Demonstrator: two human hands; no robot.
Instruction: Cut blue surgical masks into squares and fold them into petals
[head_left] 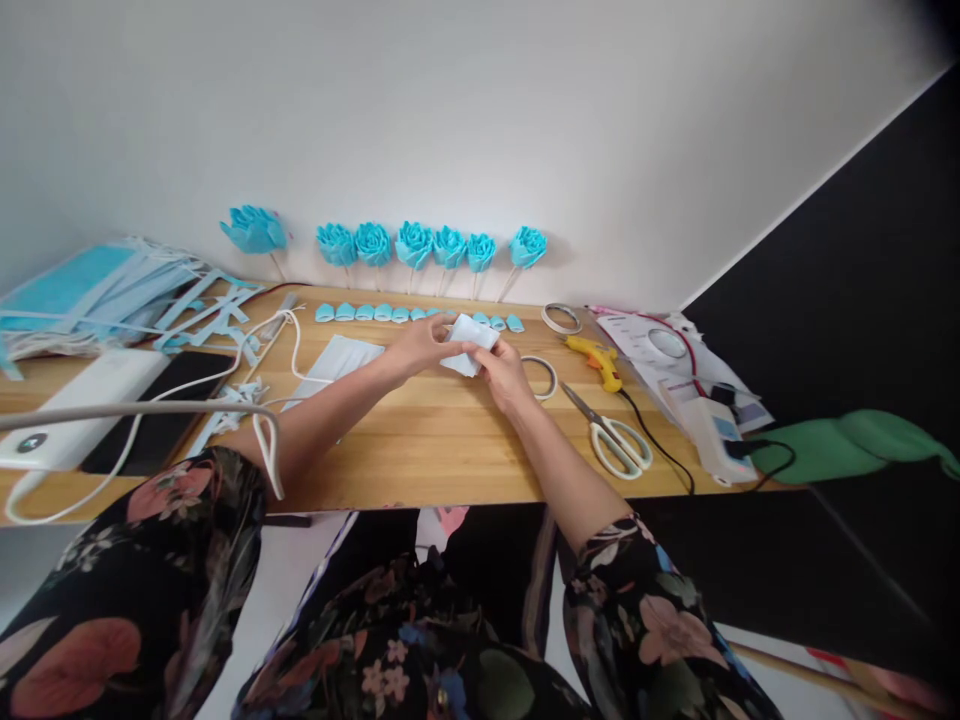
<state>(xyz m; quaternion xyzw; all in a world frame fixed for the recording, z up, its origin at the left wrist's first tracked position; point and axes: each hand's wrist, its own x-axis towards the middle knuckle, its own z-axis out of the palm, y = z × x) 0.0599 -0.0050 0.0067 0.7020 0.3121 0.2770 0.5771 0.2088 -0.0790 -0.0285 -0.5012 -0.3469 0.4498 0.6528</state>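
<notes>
My left hand (421, 345) and my right hand (504, 372) meet over the middle of the wooden table (420, 450), both pinching a small pale blue piece of mask fabric (469, 343) held just above the tabletop. A flat white-blue mask sheet (337, 362) lies just left of my hands. Behind them runs a row of small folded blue petals (390, 313). Several finished blue fabric roses (420, 245) on sticks lean against the white wall.
A tape ring (541, 377), scissors (615, 438) and a yellow glue gun (596, 358) with a black cord lie to the right, papers (660, 350) beyond. At left are a stack of blue masks (82, 295), cut strips (210, 310), white cord and a white device (75, 405).
</notes>
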